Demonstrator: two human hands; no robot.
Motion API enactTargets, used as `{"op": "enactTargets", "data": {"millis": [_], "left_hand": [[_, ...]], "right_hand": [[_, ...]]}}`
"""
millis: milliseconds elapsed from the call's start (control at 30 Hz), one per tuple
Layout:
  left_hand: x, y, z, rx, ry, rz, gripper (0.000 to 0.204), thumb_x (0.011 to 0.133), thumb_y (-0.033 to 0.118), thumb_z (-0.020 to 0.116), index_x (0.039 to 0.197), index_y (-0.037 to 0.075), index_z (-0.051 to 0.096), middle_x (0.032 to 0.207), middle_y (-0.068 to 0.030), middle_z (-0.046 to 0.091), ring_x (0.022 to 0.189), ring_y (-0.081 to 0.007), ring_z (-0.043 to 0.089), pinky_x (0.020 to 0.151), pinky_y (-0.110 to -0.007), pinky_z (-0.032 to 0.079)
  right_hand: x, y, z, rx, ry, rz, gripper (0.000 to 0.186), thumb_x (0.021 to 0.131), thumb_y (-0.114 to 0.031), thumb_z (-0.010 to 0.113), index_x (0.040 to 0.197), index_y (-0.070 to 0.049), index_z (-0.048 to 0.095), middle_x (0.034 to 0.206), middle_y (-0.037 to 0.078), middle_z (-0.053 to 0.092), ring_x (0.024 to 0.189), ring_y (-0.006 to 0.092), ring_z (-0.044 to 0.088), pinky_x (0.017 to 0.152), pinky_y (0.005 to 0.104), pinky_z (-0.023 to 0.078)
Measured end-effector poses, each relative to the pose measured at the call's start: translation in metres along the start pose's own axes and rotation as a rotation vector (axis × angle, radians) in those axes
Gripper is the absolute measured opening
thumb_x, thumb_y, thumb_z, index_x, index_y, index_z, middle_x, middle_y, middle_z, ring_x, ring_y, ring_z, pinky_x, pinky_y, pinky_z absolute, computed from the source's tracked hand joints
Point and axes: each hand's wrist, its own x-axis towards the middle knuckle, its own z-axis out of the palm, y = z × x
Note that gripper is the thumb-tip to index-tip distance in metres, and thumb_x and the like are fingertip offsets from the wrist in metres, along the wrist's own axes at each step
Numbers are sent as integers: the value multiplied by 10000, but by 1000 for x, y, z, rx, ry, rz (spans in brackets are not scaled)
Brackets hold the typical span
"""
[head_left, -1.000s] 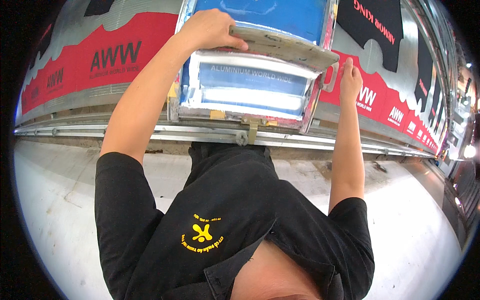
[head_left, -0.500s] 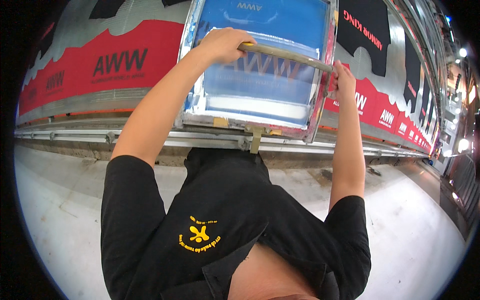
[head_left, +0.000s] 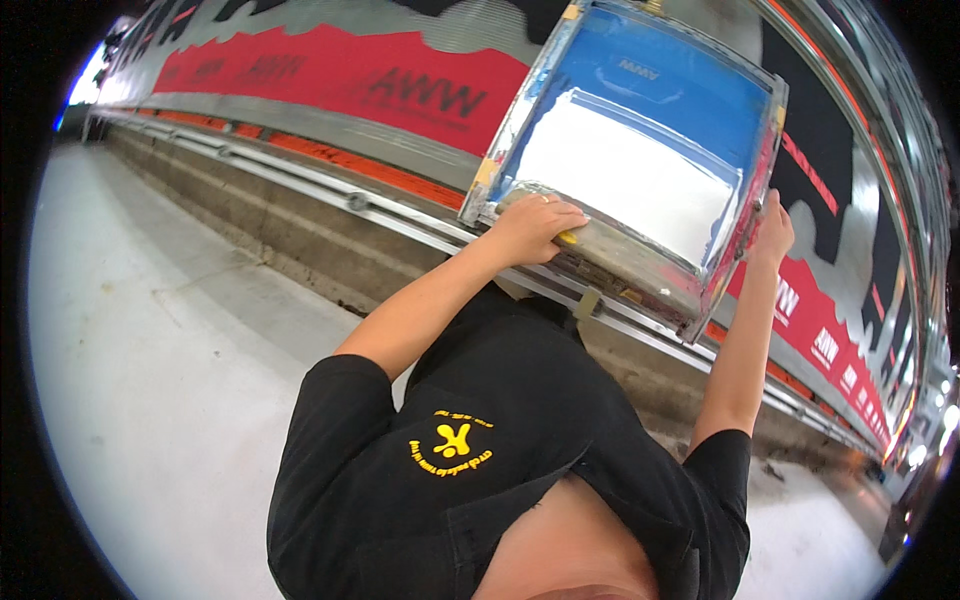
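A screen-printing frame (head_left: pixel 777 112) with blue mesh (head_left: pixel 655 75) lies tilted in front of me. White ink (head_left: pixel 625 170) covers a broad rectangle in the mesh. My left hand (head_left: pixel 530 228) is closed over the left part of a long grey squeegee (head_left: pixel 635 262), which rests across the near end of the screen. A bit of yellow shows by its fingers. At the frame's right side, my right hand (head_left: pixel 771 232) is closed on the outer edge; its fingertips are partly hidden.
Red fabric pieces (head_left: pixel 330 80) with dark lettering line the long table to the left. More red pieces (head_left: pixel 830 350) with white lettering, and black ones (head_left: pixel 800 160), lie to the right. A metal rail (head_left: pixel 300 183) runs along the table's near edge, above a pale floor (head_left: pixel 180 330).
The squeegee and my left hand have come toward me, from across the screen's middle to its near end. White ink now covers the lettered mesh area. The view has turned.
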Motion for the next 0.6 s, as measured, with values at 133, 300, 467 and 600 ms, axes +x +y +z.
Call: {"op": "enactTargets", "data": {"millis": [133, 300, 467, 600], "left_hand": [[53, 34, 17, 117, -163, -173, 512, 730, 91, 773, 1237, 80, 699, 1296, -88, 716, 1199, -315, 664, 998, -439, 548], [87, 19, 23, 187, -331, -319, 501, 722, 103, 771, 1217, 69, 704, 1258, -93, 732, 1168, -312, 679, 952, -450, 566], [108, 3, 31, 200, -245, -261, 491, 730, 60, 746, 1219, 75, 700, 1252, -88, 735, 1162, -308, 682, 946, -454, 567], [110, 8, 24, 245, -210, -110, 539, 733, 60, 770, 1265, 99, 691, 1265, -72, 736, 1168, -292, 688, 966, -423, 575]], "right_hand": [[54, 75, -21, 61, -80, 76, 380, 982, -323, 773, 1041, 50, 728, 760, 1, 654, 592, 59, 548, 507, 231, 408], [71, 128, 1, 44, -5, 9, 341, 983, -326, 770, 1053, 4, 725, 815, -14, 652, 688, 66, 552, 586, 242, 438], [92, 130, 13, 71, -18, 99, 357, 994, -270, 759, 1126, 59, 714, 980, 65, 727, 831, 114, 634, 740, 268, 518], [102, 137, 11, 28, 7, 78, 358, 982, -286, 767, 1134, 35, 717, 1048, 87, 736, 940, 147, 670, 821, 286, 526]]}}
